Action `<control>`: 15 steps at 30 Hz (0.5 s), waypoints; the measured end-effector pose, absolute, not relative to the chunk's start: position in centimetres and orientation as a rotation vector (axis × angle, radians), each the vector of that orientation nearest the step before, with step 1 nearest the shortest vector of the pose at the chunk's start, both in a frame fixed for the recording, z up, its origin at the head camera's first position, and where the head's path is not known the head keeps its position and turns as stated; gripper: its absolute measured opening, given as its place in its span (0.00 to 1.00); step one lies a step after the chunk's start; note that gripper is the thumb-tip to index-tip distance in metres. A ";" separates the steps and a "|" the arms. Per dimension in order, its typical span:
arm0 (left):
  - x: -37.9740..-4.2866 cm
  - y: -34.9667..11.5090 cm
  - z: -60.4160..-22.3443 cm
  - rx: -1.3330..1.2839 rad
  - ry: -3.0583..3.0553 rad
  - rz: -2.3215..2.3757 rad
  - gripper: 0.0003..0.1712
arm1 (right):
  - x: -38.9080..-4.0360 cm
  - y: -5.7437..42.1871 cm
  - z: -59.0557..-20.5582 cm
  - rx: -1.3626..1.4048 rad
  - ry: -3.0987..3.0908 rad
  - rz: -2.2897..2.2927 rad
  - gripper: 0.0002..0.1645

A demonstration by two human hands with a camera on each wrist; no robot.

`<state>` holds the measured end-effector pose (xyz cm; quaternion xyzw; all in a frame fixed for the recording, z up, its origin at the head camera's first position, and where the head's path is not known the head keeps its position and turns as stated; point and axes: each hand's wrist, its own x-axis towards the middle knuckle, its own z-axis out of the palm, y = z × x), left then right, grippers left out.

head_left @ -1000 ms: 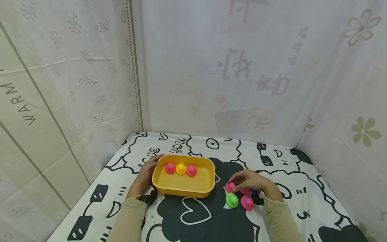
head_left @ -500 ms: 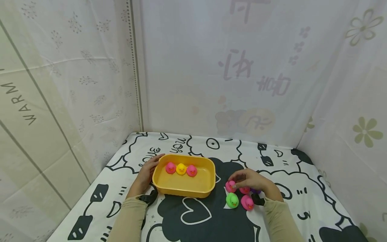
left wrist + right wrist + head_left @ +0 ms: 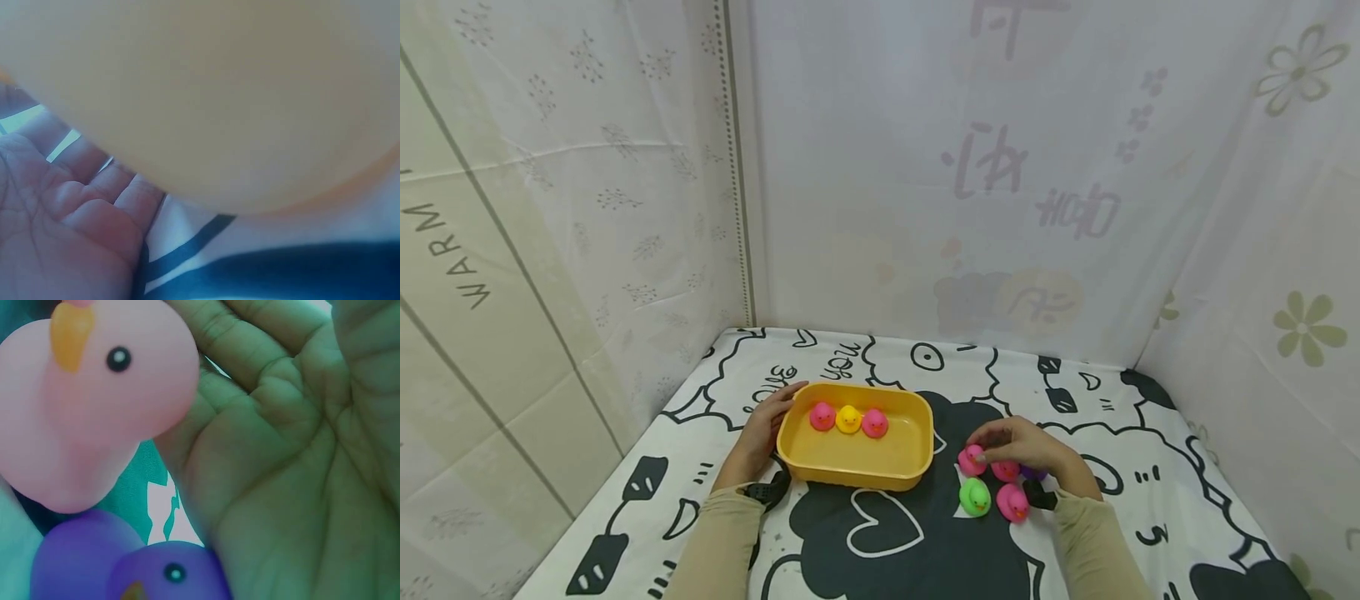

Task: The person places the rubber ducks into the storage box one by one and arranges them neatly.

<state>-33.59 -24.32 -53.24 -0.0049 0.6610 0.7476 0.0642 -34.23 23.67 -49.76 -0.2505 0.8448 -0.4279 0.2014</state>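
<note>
A yellow plastic basin (image 3: 872, 462) stands on the patterned cloth with two pink rubber ducks (image 3: 875, 423) and a yellow rubber duck (image 3: 848, 419) lined up inside. My left hand (image 3: 765, 433) rests along its left side, fingers extended toward the back corner; in the left wrist view the basin's wall (image 3: 237, 112) hides the fingertips. At the right, my right hand (image 3: 1026, 446) pinches a pink rubber duck (image 3: 970, 461) between thumb and fingers. Close beside that hand are another pink duck (image 3: 106, 375) and a purple duck (image 3: 94, 556), partly covered in the head view.
In front of my right hand sit a green duck (image 3: 975, 497) and a further pink duck (image 3: 1012, 502). The black-and-white cloth (image 3: 880, 575) covers the table. Pale printed curtains (image 3: 880, 208) enclose the back and both sides.
The pink duck at my right fingertips has shifted very slightly up and turned a little. Otherwise both hands, the basin and the other ducks stay where they were.
</note>
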 end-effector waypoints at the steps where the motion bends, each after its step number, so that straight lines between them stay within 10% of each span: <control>1: -33.6 -24.3 -53.2 -0.022 1.996 2.256 0.28 | -34.2 23.6 -49.7 -0.697 2.356 -1.198 0.18; 15: -33.4 -24.3 -53.1 -0.016 1.970 2.280 0.28 | -34.1 23.5 -49.6 -0.727 2.346 -1.218 0.18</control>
